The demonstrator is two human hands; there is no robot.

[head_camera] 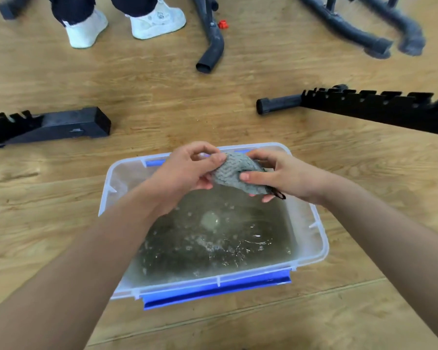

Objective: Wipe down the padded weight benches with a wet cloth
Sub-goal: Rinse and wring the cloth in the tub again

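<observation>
i have both hands on the cloth [238, 173], my left hand [187, 170] pinching its left end and my right hand [278, 175] curled round the right; its long axis runs between them, over the tub [314, 251] of murky water. the padded benches aren't visible, only dark frames [377, 107] beyond my hands.

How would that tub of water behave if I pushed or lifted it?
The tub holds a good deal of murky water, so it is probably heavy for its size. The surface ripples, so a push would likely slosh it toward the rim. Its thin translucent walls may flex if lifted.
</observation>
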